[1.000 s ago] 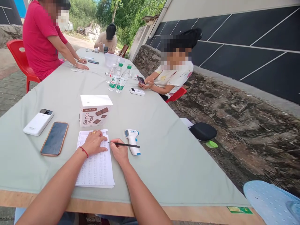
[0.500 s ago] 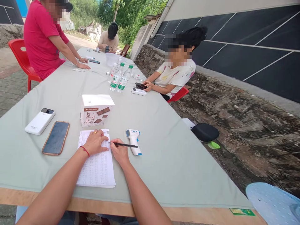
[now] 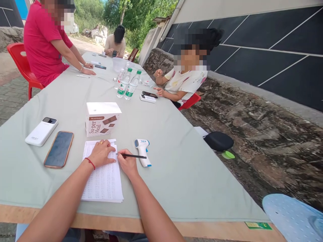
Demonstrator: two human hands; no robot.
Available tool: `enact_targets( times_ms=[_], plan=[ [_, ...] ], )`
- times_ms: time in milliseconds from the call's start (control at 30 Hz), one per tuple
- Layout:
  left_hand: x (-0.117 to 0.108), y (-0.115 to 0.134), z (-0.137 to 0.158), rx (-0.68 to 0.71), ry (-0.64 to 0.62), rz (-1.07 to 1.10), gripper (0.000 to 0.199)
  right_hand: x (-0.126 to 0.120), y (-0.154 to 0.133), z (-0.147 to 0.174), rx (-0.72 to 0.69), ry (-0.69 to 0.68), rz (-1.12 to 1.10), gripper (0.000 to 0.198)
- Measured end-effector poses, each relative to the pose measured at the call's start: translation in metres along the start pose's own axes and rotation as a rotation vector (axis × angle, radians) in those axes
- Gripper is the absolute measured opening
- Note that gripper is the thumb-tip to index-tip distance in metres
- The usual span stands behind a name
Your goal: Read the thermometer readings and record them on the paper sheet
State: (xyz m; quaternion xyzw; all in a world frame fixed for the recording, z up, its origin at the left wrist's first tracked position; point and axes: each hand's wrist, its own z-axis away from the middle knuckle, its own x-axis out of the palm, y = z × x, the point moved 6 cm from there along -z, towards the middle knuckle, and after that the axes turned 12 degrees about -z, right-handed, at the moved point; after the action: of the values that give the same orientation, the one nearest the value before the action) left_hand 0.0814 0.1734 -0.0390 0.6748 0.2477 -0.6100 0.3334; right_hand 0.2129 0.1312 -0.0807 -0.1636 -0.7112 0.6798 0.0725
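A stack of white paper (image 3: 102, 185) covered in handwritten rows lies before me on the cloth-covered table. My left hand (image 3: 102, 153) rests flat on its upper part, fingers spread, with a ring and a red string bracelet. At the right edge of the sheets, my right hand (image 3: 128, 165) grips a black pen (image 3: 135, 156) with its tip at the paper. A white and blue infrared thermometer (image 3: 143, 153) lies just right of that hand. Behind the paper stands a white Su-per Meal box (image 3: 103, 119).
Left of the paper lie a smartphone (image 3: 59, 149) and a white power bank (image 3: 41, 131). Several water bottles (image 3: 132, 85) stand farther up the table (image 3: 202, 181). Three other people sit or stand around it. A light blue chair (image 3: 290, 215) is at the lower right.
The person on the right has let go of a phone, which now lies on the table, and has raised one hand. My hands hold nearly the same pose; the view shifts slightly.
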Motion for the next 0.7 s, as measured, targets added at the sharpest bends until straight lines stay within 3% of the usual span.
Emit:
enact_targets(
  times_ms=[267, 467, 700],
  plan=[
    [0.0000, -0.0005, -0.0001, -0.007, -0.021, -0.001, 0.040, 0.0005, -0.0010, -0.0002, 0.036, -0.004, -0.032, 0.013],
    [0.0024, -0.0017, -0.0009, 0.005, 0.001, -0.010, 0.039, -0.0048, -0.0026, -0.0009, 0.016, 0.080, -0.083, 0.016],
    [0.0020, -0.0017, -0.0007, -0.004, -0.008, -0.003, 0.040, -0.0036, 0.0022, -0.0004, 0.034, 0.039, -0.035, 0.015]
  ],
)
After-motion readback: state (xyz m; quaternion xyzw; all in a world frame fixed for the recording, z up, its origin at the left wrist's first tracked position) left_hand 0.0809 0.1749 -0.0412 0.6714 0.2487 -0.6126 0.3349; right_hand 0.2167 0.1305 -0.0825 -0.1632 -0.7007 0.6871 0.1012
